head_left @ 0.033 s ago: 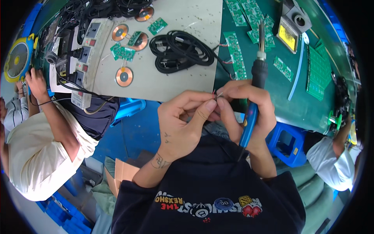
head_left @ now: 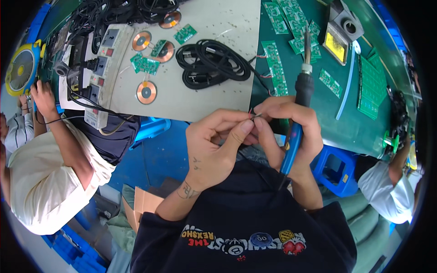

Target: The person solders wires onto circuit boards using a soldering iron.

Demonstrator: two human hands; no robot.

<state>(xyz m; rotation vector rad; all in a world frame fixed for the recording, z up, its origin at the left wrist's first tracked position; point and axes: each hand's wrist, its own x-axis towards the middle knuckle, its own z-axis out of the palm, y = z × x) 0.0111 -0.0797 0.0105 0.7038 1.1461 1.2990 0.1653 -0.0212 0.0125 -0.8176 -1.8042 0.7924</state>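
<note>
The left hand and right hand are pinching a thin wire end between fingertips, just near of the table edge. The right hand is also gripping a blue-handled soldering iron. A coiled black cable is lying farther left.

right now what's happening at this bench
A person pinches a thin wire end between the fingertips of the left hand and right hand, just off the table edge. The right hand also grips a blue-handled soldering iron, tip pointing up and away. A black cable coil, copper coils and green circuit boards lie on the table. Another person works at left.
</note>
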